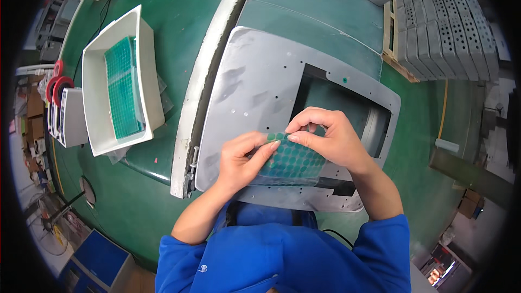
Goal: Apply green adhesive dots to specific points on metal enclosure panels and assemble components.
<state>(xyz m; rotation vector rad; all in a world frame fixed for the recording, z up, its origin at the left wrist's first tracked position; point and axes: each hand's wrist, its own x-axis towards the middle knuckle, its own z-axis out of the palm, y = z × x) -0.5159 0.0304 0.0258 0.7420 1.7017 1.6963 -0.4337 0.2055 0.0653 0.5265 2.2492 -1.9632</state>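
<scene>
Between my two hands is a clear sheet of round green stickers [293, 161], its lower part hanging over the grey metal panel. My left hand [244, 157] pinches the sheet's upper left edge between thumb and fingers. At the upper right edge, my right hand [331, 135] has thumb and forefinger pressed together by a green dot; whether a single dot is between them is too small to tell. Beneath both hands lies the grey metal panel [244, 87], with a large rectangular cut-out, small holes and one green dot [344, 80] stuck near its far right edge.
A cream plastic bin [149, 70] holding more green dot sheets [122, 87] stands to the left, beside red-handled scissors [57, 84]. The panel rests on a green-topped table [315, 5] with a pale raised edge [198, 92]. Stacked grey perforated metal parts [445, 27] stand on a pallet at far right.
</scene>
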